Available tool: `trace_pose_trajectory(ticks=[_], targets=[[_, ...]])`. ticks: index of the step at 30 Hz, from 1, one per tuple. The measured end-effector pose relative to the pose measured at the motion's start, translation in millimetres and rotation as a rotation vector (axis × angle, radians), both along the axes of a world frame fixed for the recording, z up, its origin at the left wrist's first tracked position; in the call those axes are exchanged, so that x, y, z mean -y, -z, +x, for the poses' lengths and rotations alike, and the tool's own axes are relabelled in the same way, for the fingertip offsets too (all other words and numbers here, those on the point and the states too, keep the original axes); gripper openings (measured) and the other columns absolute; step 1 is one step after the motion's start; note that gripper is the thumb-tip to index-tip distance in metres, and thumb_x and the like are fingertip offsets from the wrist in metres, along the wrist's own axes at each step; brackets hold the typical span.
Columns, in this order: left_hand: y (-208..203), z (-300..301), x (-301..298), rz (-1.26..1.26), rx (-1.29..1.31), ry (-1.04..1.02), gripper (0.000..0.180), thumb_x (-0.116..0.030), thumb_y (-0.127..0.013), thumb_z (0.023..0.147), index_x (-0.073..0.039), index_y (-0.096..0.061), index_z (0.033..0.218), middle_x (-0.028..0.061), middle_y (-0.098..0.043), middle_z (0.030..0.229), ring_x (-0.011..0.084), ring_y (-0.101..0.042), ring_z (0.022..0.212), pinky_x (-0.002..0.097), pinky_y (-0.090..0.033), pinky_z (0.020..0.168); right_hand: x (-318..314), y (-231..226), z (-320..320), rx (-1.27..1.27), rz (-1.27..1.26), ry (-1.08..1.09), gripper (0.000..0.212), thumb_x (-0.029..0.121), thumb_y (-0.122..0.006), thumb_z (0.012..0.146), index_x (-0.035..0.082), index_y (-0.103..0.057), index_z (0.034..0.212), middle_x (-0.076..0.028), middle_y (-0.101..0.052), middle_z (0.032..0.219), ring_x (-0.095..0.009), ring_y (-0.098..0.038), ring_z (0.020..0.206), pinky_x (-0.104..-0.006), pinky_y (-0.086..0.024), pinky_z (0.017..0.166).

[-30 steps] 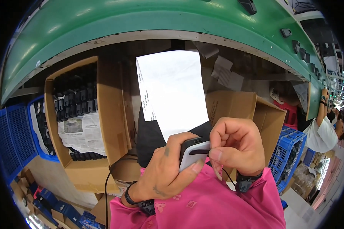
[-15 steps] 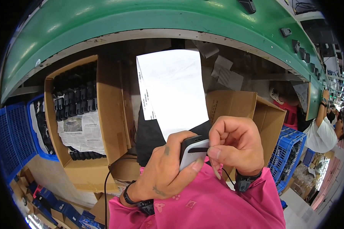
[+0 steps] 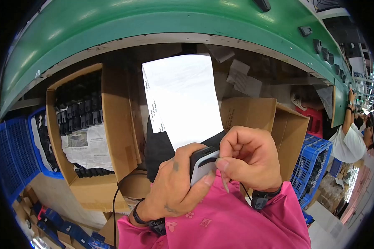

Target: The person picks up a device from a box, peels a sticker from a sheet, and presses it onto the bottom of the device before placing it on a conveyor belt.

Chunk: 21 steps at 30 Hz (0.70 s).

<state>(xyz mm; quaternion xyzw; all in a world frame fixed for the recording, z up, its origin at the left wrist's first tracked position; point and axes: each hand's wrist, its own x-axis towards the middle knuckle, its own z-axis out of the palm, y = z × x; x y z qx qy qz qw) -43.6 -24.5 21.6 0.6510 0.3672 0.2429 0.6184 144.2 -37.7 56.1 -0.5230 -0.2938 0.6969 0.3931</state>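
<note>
The left hand [image 3: 172, 181] is wrapped around a handheld device [image 3: 200, 169] with a black casing and a pale grey face, holding it tilted over the lap, near the person's pink top [image 3: 237, 222]. A dark strip [image 3: 206, 161] runs across the grey face. The right hand [image 3: 251, 161] has thumb and forefinger pinched together at the strip's right end, against the device's edge; whether anything is caught between them cannot be told. Just beyond the device, a white sheet [image 3: 185, 99] lies over dark trousers [image 3: 154, 151]. To the left stands a cardboard box [image 3: 91, 191] holding rows of black casings [image 3: 85, 108] and crumpled newspaper [image 3: 89, 147], with a blue basket [image 3: 14, 139] farther left. To the right are an open cardboard carton [image 3: 253, 111] and a blue plastic crate [image 3: 309, 166]. On the far side a green workbench [image 3: 153, 20] curves across, small black units [image 3: 306, 31] on its right part; a co-worker in white [image 3: 349, 145] is at the far right.
</note>
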Motion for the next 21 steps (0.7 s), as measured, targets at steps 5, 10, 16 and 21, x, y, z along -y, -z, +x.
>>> trace_pose_trajectory(ticks=[5,10,16,21], targets=[[1,1,1,-0.004,-0.013,-0.018,0.045,-0.017,-0.06,0.086,0.008,-0.041,0.118,0.0241,-0.061,0.09,0.0378,-0.065,0.074,0.0408,-0.052,0.068,2,3,-1,0.029,-0.011,0.009,0.011,-0.001,-0.064,0.081,-0.003,-0.054,0.081,-0.005,-0.06,0.068,-0.007,-0.056,0.057,-0.0195,-0.045,0.051],[6,2,2,0.024,-0.018,-0.042,0.044,-0.015,-0.059,0.085,0.008,-0.041,0.118,0.0237,-0.061,0.089,0.0381,-0.064,0.072,0.0418,-0.051,0.067,1,6,-5,0.064,-0.007,0.038,0.009,-0.002,-0.063,0.082,-0.003,-0.054,0.081,-0.005,-0.06,0.069,-0.006,-0.056,0.057,-0.0194,-0.045,0.052],[12,3,2,0.045,-0.031,-0.079,0.044,-0.014,-0.059,0.085,0.008,-0.041,0.118,0.0228,-0.061,0.087,0.038,-0.064,0.072,0.0416,-0.051,0.066,-5,10,-4,0.037,-0.042,0.055,0.009,-0.002,-0.063,0.082,-0.003,-0.055,0.08,-0.006,-0.06,0.068,-0.006,-0.055,0.054,-0.0187,-0.043,0.047],[18,1,0,-0.013,0.004,-0.109,0.042,-0.015,-0.057,0.085,0.006,-0.041,0.118,0.0218,-0.062,0.089,0.0338,-0.065,0.075,0.038,-0.051,0.068,-12,21,14,0.181,-0.162,-0.153,0.014,0.001,-0.066,0.084,-0.001,-0.055,0.076,-0.004,-0.058,0.064,-0.006,-0.053,0.051,-0.0191,-0.04,0.042]])
